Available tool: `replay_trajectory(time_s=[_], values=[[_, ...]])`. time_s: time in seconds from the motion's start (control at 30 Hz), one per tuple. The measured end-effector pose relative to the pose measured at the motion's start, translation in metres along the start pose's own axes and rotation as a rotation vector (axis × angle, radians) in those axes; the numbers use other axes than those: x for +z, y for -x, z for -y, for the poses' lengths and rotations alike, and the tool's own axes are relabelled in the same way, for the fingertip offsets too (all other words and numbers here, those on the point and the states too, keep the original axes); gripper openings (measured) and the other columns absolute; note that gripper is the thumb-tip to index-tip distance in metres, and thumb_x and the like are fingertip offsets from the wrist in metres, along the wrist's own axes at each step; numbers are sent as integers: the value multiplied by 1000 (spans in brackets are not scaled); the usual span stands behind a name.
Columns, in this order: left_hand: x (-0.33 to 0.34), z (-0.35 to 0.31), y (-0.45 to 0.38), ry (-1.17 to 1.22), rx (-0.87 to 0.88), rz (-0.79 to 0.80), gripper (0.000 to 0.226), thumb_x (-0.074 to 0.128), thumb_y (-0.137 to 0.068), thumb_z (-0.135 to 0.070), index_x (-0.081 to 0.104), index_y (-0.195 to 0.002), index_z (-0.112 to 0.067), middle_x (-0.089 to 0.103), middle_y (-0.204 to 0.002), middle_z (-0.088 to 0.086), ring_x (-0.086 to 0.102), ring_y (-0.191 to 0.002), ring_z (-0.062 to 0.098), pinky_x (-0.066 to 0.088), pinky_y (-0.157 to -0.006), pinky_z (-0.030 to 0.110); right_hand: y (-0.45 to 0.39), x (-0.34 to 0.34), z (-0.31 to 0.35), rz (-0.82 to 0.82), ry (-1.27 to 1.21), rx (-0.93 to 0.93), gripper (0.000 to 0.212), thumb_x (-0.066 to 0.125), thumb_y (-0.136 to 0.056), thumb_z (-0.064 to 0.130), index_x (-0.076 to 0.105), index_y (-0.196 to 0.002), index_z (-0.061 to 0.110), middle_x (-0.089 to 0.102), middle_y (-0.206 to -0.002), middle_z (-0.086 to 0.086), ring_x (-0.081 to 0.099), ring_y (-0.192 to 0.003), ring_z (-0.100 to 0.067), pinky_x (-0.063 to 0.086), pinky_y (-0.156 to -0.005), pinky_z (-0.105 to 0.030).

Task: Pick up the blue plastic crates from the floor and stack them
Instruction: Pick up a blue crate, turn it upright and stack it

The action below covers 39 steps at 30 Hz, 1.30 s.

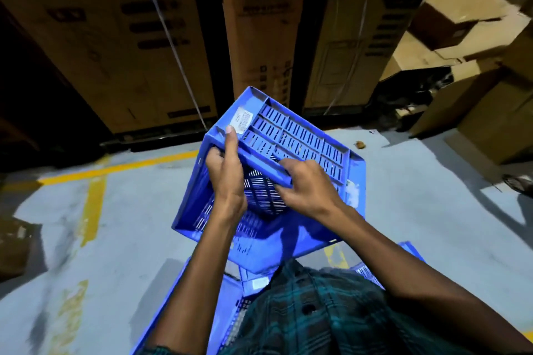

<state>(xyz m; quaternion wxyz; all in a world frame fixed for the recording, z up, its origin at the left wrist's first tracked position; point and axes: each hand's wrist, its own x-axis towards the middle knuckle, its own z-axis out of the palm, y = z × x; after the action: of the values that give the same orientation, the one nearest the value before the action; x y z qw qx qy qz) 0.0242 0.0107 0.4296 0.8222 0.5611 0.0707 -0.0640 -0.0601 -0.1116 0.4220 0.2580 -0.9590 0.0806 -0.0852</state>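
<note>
Left hand (227,179) and right hand (305,187) gripping tilted blue crate (288,135), seemingly by its rim

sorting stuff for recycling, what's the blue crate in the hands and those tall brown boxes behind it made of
Blue crate: looks like rigid moulded plastic, slightly glossy, with slotted vent walls and raised ribs. Tall brown boxes: apparently corrugated cardboard, matte brown with dark printed markings; the dim light leaves the detail unclear.
</note>
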Motion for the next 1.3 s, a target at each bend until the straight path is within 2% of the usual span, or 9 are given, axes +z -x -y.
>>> replay_trajectory(time_s=[0.13, 0.3, 0.37, 0.5, 0.63, 0.8, 0.87, 1.13, 1.3], values=[[3, -10, -9, -120, -1, 261, 37, 51, -95, -53, 65, -94, -18, 69, -82, 5, 66, -74, 22, 50, -61, 29, -13, -16, -20, -154, 16, 67, 15, 61, -71, 21, 63, -85, 19, 55, -62, -2, 62, -65, -32, 43, -54, -31], [10, 5, -25, -139, 6, 257, 35, 49, -99, -43, 67, -100, -13, 76, -92, 15, 71, -81, 23, 54, -63, 30, -22, -34, -49, -302, -49, 114, 17, 70, -75, 20, 53, -72, 24, 43, -56, 8, 43, -57, -14, 33, -56, -25], [12, 28, -36, -163, -14, 206, 35, 52, -98, -44, 67, -99, -13, 76, -91, 14, 69, -83, 25, 54, -63, 33, -30, -40, -63, -357, -63, 115, 26, 71, -76, 19, 47, -69, 26, 40, -52, 11, 37, -57, -9, 31, -54, -25], [9, 87, -59, -250, -62, 60, 30, 56, -97, -39, 67, -87, -13, 66, -74, 10, 66, -66, 15, 54, -50, 26, -56, -48, -98, -391, -87, 136, 13, 71, -77, 24, 63, -76, 14, 64, -67, 0, 60, -63, -16, 48, -57, -32], [3, 148, -101, -372, -147, -104, 29, 60, -94, -38, 64, -76, -15, 56, -61, -3, 58, -60, 14, 56, -53, 31, -101, -60, -137, -323, -110, 126, 14, 68, -74, 19, 59, -76, 8, 59, -64, -6, 57, -63, -26, 45, -56, -36], [25, 208, -173, -480, -254, -278, 34, 62, -85, -47, 64, -91, -14, 67, -84, 11, 63, -73, 27, 56, -55, 37, -177, -80, -176, -209, -114, 35, 13, 60, -69, 13, 48, -71, 10, 47, -57, -5, 48, -60, -31, 33, -53, -33], [41, 220, -196, -553, -299, -377, 33, 65, -86, -43, 60, -102, -15, 68, -98, 14, 66, -85, 32, 58, -76, 46, -203, -95, -189, -149, -101, -24, 11, 62, -70, 12, 52, -75, 11, 52, -59, -4, 51, -62, -30, 37, -55, -35], [79, 224, -230, -533, -466, -813, 88, 75, -80, -39, 29, -141, 3, 43, -140, 28, 45, -129, 45, 38, -105, 52, -270, -150, -250, -158, -229, -158, 10, 65, -71, 19, 59, -77, 12, 59, -66, -3, 55, -62, -18, 47, -61, -37], [63, 237, -259, -255, -400, -760, 47, 71, -82, -32, 53, -112, -1, 61, -102, 18, 63, -85, 29, 51, -80, 45, -294, -148, -271, -170, -372, -120, 17, 69, -73, 24, 64, -85, 14, 68, -76, 0, 66, -71, -21, 54, -67, -36]])
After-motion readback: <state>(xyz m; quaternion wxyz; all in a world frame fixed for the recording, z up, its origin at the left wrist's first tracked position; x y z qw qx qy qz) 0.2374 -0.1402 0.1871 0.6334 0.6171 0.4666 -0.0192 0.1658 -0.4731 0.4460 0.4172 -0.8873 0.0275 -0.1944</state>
